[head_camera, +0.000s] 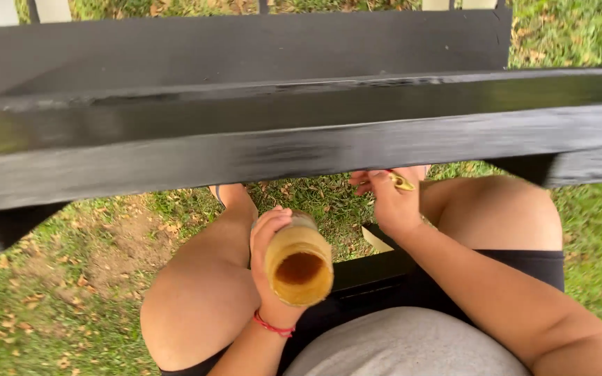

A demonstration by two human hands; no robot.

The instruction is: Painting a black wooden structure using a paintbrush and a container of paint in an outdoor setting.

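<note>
Here the bamboo tube [299, 268] sits in the near middle of the view, over the lap, its open cut end turned up toward the camera so the dark hollow inside shows. The left hand [267, 261] wraps it from the left side, fingers closed around the wall, which holds the mouth tilted toward the eye. A red string bracelet [273, 324] circles that wrist. Farther off and to the right, the right hand [393, 202] is raised just under the edge of the black bench [301, 132], its fingers pinched together on a small yellowish object [403, 182]; what it is I cannot tell. The two hands are apart. The person sits with bare knees spread, and grass [57, 278] scattered with dry leaves lies below.
</note>
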